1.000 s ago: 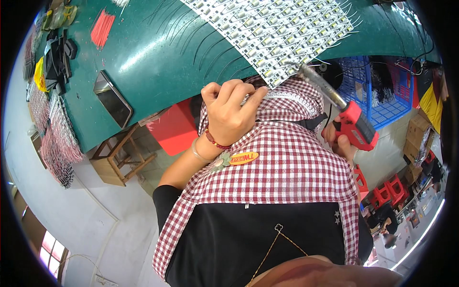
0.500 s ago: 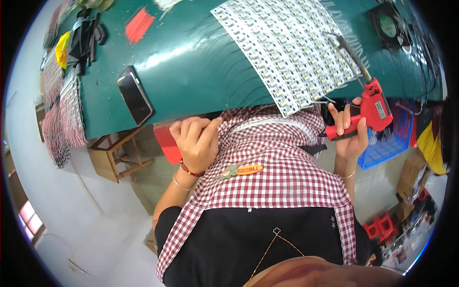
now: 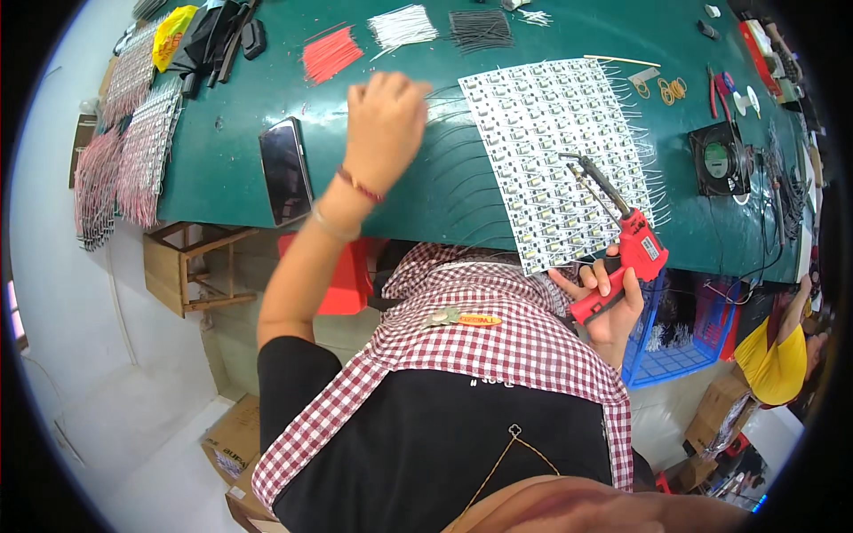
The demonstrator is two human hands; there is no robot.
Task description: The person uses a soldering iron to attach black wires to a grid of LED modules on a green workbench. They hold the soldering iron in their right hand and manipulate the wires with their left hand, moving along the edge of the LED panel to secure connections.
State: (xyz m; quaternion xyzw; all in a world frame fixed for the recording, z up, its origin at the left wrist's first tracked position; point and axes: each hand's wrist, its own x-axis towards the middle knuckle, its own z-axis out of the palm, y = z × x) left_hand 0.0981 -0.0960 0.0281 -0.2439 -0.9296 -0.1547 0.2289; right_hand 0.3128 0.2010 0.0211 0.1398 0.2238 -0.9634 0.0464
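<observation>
My right hand grips the red handle of a soldering gun, whose metal tip points up and left above a white panel of small LED circuit boards. Thin black wires fan out from the panel's left edge, and pale wires stick out along its right edge. Over the table, just left of those black wires, is my left hand. Its fingers are curled closed, their tips turned away, so anything between them is hidden. The panel lies on the green table, its near corner at the front edge.
A phone lies to the left. Bundles of red wires, white wires and black wires lie at the back. Wired panels hang over the left edge. A fan stands right; a blue crate is below.
My left hand has moved from the apron, up and forward over the table. My right hand keeps the soldering gun. The view has shifted, showing more of the table's back.
</observation>
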